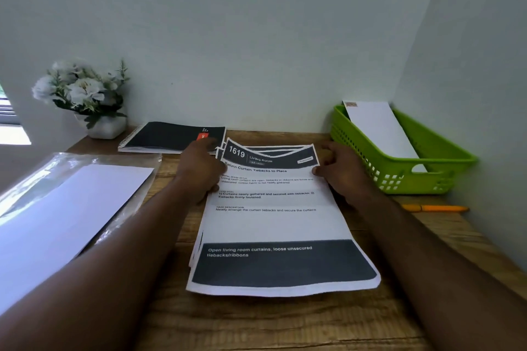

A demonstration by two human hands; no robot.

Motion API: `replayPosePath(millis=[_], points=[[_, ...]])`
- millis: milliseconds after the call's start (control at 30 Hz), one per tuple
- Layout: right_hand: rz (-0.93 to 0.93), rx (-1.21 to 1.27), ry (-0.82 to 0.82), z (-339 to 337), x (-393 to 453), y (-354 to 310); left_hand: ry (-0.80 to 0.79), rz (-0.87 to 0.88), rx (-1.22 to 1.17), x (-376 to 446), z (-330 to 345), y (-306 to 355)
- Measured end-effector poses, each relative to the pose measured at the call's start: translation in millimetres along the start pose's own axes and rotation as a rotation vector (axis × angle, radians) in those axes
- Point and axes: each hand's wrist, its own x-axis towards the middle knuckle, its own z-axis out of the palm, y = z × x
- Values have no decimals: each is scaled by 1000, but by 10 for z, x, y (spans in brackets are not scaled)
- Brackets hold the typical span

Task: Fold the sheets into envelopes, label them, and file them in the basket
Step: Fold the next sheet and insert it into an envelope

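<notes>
Printed sheets [273, 219] lying in a loose stack at mid-desk [256, 322], top edges lifting and curling. Left hand [199, 168] gripping the stack's upper left edge, thumb over the page, other fingers hidden beneath. Right hand [339, 171] pinching the upper right edge. Likely handling light, limp and slippery against each other, so peeling off one sheet by a far corner looks safest. Green basket [445, 168] sitting right of the stack, already holding one white envelope [382, 128]. Yellow pen [433, 208] lying near the basket. Packet of blank envelopes [65, 208] resting at left.
</notes>
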Motion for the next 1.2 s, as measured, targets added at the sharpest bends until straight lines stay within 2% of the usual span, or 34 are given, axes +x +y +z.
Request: replayPosePath(millis=[167,333,467,600,667,733,833,967,1067,1200], points=[[-101,25,95,-20,4,-46,5,1,-199,2,-34,66],[-215,-72,93,-73,-22,-108,23,38,-194,44,-67,59],[-301,-162,35,-169,-28,-113,-53,106,187,30,-92,66],[-370,-228,7,-84,-15,-100,-163,356,864,15,-162,176],[-414,-334,-97,-17,-26,-106,-265,459,1014,19,-170,197],[-440,-418,-231,10,-45,-111,-338,444,996,11,-161,199],[-387,-456,-414,17,-93,-125,-337,476,907,5,-61,160],[-415,-647,-497,129,-88,-111,-331,529,735,-97,274,93],[-395,-804,-486,210,-172,-182,-281,530,803,-167,479,110],[-398,-894,-456,253,-272,-253,-225,513,869,-200,577,106]])
